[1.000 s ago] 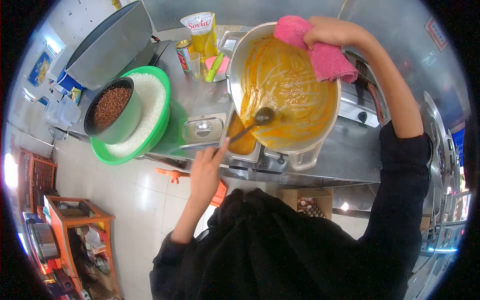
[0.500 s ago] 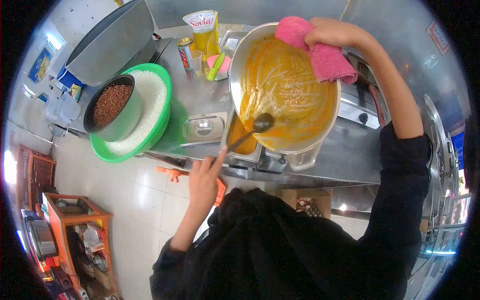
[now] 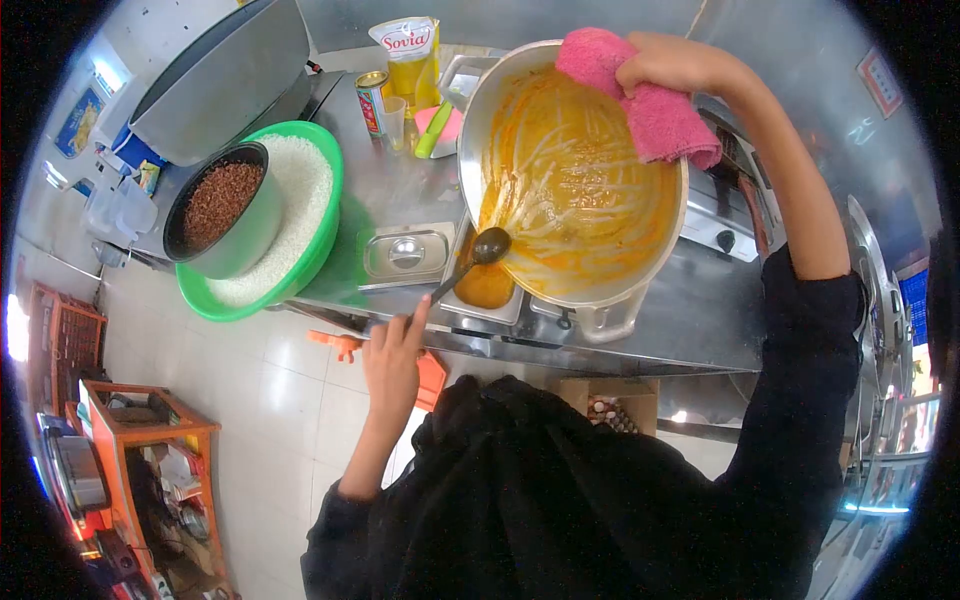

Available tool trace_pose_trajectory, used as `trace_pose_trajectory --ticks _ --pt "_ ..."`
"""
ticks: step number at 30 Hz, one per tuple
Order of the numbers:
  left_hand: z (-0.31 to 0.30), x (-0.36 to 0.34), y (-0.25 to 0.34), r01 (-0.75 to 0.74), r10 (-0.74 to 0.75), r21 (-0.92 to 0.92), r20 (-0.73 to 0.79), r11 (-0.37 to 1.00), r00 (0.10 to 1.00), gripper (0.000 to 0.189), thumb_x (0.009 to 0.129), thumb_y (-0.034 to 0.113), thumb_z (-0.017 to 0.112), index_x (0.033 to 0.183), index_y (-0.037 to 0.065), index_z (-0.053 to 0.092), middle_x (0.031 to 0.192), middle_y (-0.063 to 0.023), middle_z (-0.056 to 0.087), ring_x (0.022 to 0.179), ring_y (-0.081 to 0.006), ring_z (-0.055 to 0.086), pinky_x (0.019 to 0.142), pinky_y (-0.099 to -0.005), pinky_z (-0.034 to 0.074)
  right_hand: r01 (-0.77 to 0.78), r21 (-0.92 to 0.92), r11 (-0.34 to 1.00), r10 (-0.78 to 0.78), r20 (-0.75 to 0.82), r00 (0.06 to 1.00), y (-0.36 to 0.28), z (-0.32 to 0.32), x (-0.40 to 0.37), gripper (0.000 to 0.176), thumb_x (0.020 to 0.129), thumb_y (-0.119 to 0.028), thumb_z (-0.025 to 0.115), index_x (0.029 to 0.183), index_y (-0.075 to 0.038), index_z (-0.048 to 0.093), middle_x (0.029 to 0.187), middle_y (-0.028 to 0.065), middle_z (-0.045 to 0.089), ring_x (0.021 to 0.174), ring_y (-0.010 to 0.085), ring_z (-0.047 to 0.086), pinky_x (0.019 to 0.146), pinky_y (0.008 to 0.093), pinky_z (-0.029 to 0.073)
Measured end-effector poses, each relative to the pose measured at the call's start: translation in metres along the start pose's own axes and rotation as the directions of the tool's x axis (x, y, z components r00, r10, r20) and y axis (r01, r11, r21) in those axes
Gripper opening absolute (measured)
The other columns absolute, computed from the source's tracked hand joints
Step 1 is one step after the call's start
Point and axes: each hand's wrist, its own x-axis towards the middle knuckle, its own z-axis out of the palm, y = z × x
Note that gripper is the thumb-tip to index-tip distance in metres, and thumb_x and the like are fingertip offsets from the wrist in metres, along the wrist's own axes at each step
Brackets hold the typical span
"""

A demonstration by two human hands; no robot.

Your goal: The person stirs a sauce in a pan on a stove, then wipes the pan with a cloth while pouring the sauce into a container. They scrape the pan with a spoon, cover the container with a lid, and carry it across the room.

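My left hand (image 3: 392, 362) is closed around the handle of a dark cooking spoon (image 3: 491, 246). The spoon's bowl is at the left lower rim of a large metal pot (image 3: 474, 160), above a rectangular metal food container (image 3: 510, 311) with orange-yellow sauce (image 3: 486, 286) in it. Streaks of the same colour coat the inside of the pot, which is tilted towards me. At the pot's far right rim, my right hand (image 3: 680, 66) grips a pink towel (image 3: 668, 125) laid over the edge; the pot handle there is hidden.
Left of the pot are a lidded steel container (image 3: 405, 256) and a green basin (image 3: 335, 190) of white rice holding a pot of reddish-brown grains (image 3: 222, 205). Behind stand a Sovia oil pouch (image 3: 410, 65), a can (image 3: 373, 105) and a green-handled utensil (image 3: 432, 130). A stove (image 3: 715, 235) is at right.
My left hand has drawn the spoon left and slightly up, from inside the pot to its rim over the container. The right hand still holds the towel at the pot, nearly unmoved.
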Motion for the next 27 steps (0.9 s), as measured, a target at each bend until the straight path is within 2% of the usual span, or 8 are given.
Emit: trace_pose_trajectory --ticks 4,10,14,17,19,23,25,27 --pt "-0.010 0.004 0.000 0.016 -0.016 -0.001 -0.058 1.000 0.998 0.061 0.070 0.003 0.051 0.128 0.020 0.044 0.089 -0.0011 0.051 0.074 -0.0205 0.046 0.063 -0.0327 0.037 0.016 -0.016 1.000 -0.017 -0.075 0.997 0.003 0.002 0.002 0.032 0.060 -0.026 0.056 0.070 0.005 0.057 0.062 0.0081 0.057 0.054 0.0158 0.052 0.051 0.0297 0.041" --pt "-0.010 0.030 0.022 -0.024 0.018 -0.151 -0.044 0.988 0.999 0.059 0.069 -0.002 0.049 0.125 0.015 0.047 0.086 -0.0041 0.050 0.073 -0.0233 0.046 0.063 -0.0338 0.038 -0.016 -0.047 0.999 0.014 -0.035 0.999 -0.001 0.000 0.002 0.033 0.060 -0.026 0.056 0.070 0.005 0.058 0.064 0.0098 0.057 0.056 0.0166 0.053 0.053 0.0301 0.041" --pt "-0.006 0.021 0.017 -0.005 0.002 -0.150 -0.018 0.989 1.000 0.057 0.069 -0.003 0.049 0.123 0.014 0.050 0.085 -0.0052 0.050 0.074 -0.0243 0.046 0.064 -0.0343 0.038 -0.031 -0.006 1.000 0.030 -0.041 0.999 -0.003 0.000 -0.003 0.033 0.060 -0.026 0.056 0.070 0.005 0.057 0.065 0.0106 0.058 0.059 0.0174 0.053 0.055 0.0307 0.042" --pt "-0.011 0.006 0.010 0.022 -0.024 -0.149 -0.009 0.989 1.000 0.057 0.068 -0.005 0.048 0.122 0.013 0.051 0.084 -0.0062 0.051 0.073 -0.0250 0.046 0.064 -0.0345 0.038 -0.035 -0.071 0.997 0.031 -0.052 0.998 0.003 -0.002 -0.007 0.034 0.060 -0.026 0.056 0.072 0.006 0.057 0.067 0.0111 0.058 0.061 0.0184 0.053 0.057 0.0309 0.042" --pt "-0.015 -0.004 0.008 0.053 -0.051 -0.149 0.020 0.987 0.999 0.057 0.068 -0.006 0.047 0.122 0.012 0.051 0.084 -0.0068 0.051 0.072 -0.0255 0.045 0.065 -0.0345 0.038 -0.052 -0.057 0.997 0.044 -0.136 0.990 0.007 -0.001 -0.011 0.036 0.061 -0.027 0.057 0.076 0.006 0.056 0.072 0.0125 0.058 0.066 0.0191 0.053 0.060 0.0303 0.042" --pt "-0.018 -0.009 0.009 0.092 -0.093 -0.239 0.007 0.967 0.996 0.056 0.068 -0.007 0.047 0.121 0.011 0.052 0.082 -0.0080 0.051 0.071 -0.0266 0.045 0.065 -0.0347 0.038 -0.135 -0.047 0.990 0.133 -0.047 0.990 0.008 -0.006 -0.018 0.038 0.061 -0.027 0.057 0.079 0.006 0.055 0.077 0.0137 0.057 0.070 0.0194 0.053 0.063 0.0301 0.042" --pt "-0.019 -0.005 0.014 0.115 -0.113 -0.252 0.023 0.961 0.993 0.056 0.068 -0.006 0.047 0.121 0.010 0.052 0.081 -0.0082 0.051 0.071 -0.0269 0.045 0.065 -0.0348 0.038 -0.126 -0.079 0.989 0.110 -0.175 0.978 0.013 -0.004 -0.021 0.036 0.061 -0.026 0.057 0.079 0.006 0.056 0.077 0.0136 0.057 0.071 0.0190 0.053 0.063 0.0298 0.042" --pt "-0.019 0.004 0.020 0.092 -0.091 -0.282 0.014 0.955 0.996 0.056 0.067 -0.007 0.046 0.120 0.010 0.052 0.081 -0.0085 0.051 0.071 -0.0273 0.044 0.065 -0.0351 0.038 -0.110 -0.069 0.992 0.102 -0.103 0.989 0.017 -0.008 -0.017 0.035 0.061 -0.025 0.057 0.078 0.006 0.056 0.074 0.0121 0.057 0.068 0.0182 0.053 0.061 0.0296 0.042"
